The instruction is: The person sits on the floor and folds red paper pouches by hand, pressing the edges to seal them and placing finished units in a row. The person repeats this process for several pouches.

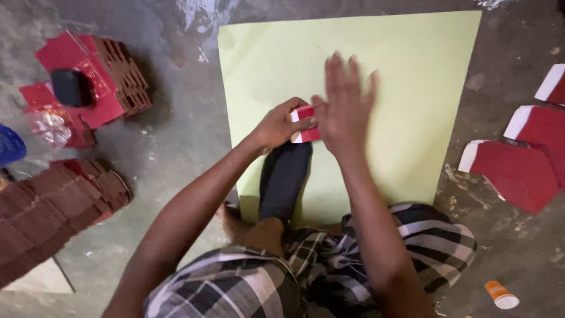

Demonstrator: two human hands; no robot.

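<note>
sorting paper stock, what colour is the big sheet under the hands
Pale yellow-green sheet, plain, seen in the head view.

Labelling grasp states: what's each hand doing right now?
Left hand: fingers closed on the small red and white folded piece.
Right hand: open, fingers spread flat, palm against that piece, over the pale green sheet.
</note>
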